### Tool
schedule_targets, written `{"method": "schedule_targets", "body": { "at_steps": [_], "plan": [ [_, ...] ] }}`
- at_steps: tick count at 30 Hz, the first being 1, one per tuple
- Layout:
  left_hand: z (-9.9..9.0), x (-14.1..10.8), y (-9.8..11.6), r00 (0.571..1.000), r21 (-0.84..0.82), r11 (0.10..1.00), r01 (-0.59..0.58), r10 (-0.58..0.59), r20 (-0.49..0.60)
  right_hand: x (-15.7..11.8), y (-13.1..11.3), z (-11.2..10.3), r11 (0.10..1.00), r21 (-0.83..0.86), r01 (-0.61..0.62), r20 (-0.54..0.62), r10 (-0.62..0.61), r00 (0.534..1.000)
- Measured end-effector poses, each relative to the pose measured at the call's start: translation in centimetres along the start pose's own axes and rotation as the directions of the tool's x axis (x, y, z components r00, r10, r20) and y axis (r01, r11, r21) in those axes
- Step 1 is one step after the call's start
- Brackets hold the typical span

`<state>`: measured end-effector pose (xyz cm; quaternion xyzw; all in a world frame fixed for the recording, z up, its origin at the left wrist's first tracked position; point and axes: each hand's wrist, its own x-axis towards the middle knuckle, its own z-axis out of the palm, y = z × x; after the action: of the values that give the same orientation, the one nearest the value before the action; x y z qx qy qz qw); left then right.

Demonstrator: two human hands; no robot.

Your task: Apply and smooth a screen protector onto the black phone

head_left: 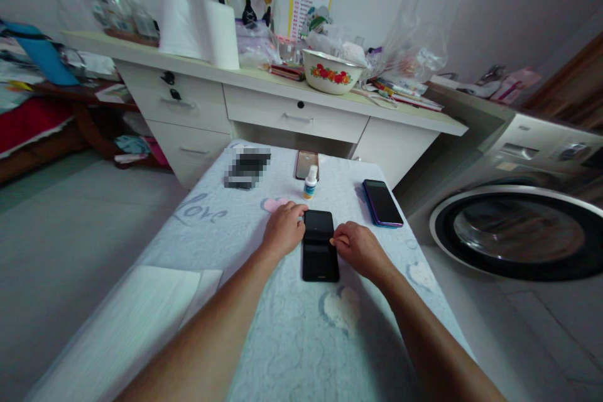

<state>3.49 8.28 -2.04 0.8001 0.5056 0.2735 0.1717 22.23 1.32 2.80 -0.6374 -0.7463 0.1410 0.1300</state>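
A black phone (pixel 321 260) lies screen up on the cloth-covered table, its long side running away from me. At its upper left edge rests my left hand (pixel 284 227), fingers curled with the tips against the phone's side. My right hand (pixel 357 247) is closed at the right edge, thumb and forefinger pinched together; what they hold, if anything, is too small to name. Just beyond the phone stands a small white spray bottle (pixel 309 183) with a blue label.
Behind the bottle lies a phone case (pixel 307 165). Another phone (pixel 383 203) is at the right edge, and a pixelated dark object (pixel 247 169) at the back left. White paper (pixel 160 301) lies front left. Beyond are a desk (pixel 264 91) and a washing machine (pixel 513 201).
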Motion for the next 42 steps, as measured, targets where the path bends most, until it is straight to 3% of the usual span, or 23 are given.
{"method": "schedule_targets", "body": {
  "at_steps": [5, 9, 20, 34, 42],
  "plan": [
    [0.0, 0.1, 0.0, 1.0, 0.0, 1.0, 0.0, 0.0, 0.004, -0.1, 0.5, 1.2, 0.995, 0.083, -0.056, -0.109, 0.065, 0.992],
    [0.0, 0.2, 0.0, 1.0, 0.001, 1.0, 0.009, -0.009, 0.015, -0.7, 0.8, 1.7, 0.991, 0.13, 0.01, -0.147, 0.009, 0.989],
    [-0.2, 0.0, 0.2, 1.0, 0.002, 1.0, 0.017, -0.017, 0.015, -1.8, -1.0, 2.0, 0.984, 0.063, 0.166, -0.066, -0.162, 0.985],
    [0.0, 0.0, 0.0, 1.0, 0.003, 1.0, 0.009, -0.009, 0.004, -2.8, -5.0, 2.1, 0.955, 0.125, 0.27, 0.07, -0.28, 0.957],
    [0.0, 0.0, 0.1, 1.0, -0.001, 1.0, 0.026, -0.026, -0.001, -2.2, -5.2, 2.5, 0.977, 0.034, 0.212, 0.023, -0.213, 0.977]
  ]
}}
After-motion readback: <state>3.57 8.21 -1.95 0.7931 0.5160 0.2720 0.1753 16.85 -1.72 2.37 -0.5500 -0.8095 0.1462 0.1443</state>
